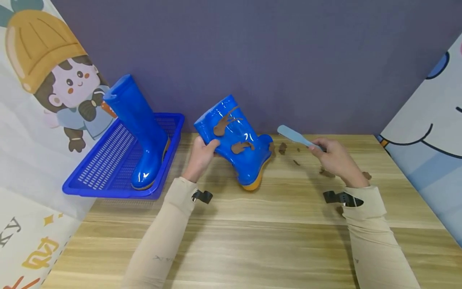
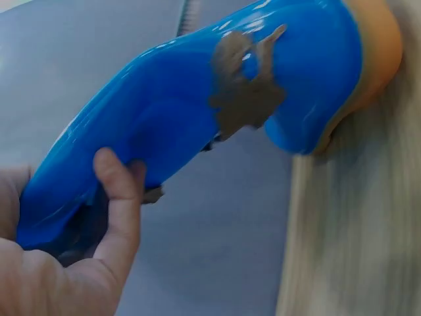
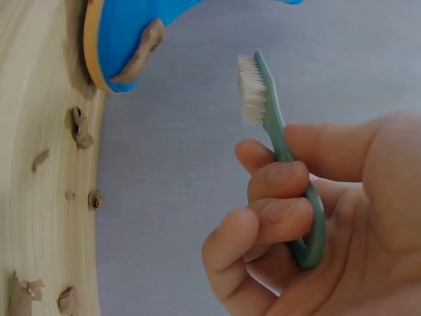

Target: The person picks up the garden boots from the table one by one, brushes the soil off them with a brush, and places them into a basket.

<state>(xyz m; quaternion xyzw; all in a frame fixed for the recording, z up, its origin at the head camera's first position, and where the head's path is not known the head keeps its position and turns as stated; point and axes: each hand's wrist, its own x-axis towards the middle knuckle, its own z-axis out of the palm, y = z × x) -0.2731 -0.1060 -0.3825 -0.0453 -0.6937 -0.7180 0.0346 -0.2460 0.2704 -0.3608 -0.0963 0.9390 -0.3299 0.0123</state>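
My left hand [image 1: 201,157] grips a blue rain boot [image 1: 249,134] by its shaft, thumb on the outside. The boot leans with its opening toward the upper left and its yellow sole [image 1: 255,182] low, close over the table. Brown mud patches [image 2: 247,99] cling to the shaft, and another smear [image 3: 141,56] sits by the sole. To the right of the boot, my right hand [image 1: 333,158] holds a scrubbing brush [image 3: 279,125] by its pale green-blue handle, fingers curled round it. The brush's white bristles [image 3: 251,92] are apart from the boot.
At the left, a blue plastic basket [image 1: 77,182] holds a second blue boot [image 1: 138,128], upright and shiny. Brown mud crumbs [image 1: 282,148] lie on the wooden table [image 1: 252,241] near my right hand. A grey-purple panel [image 1: 288,60] stands along the table's back edge.
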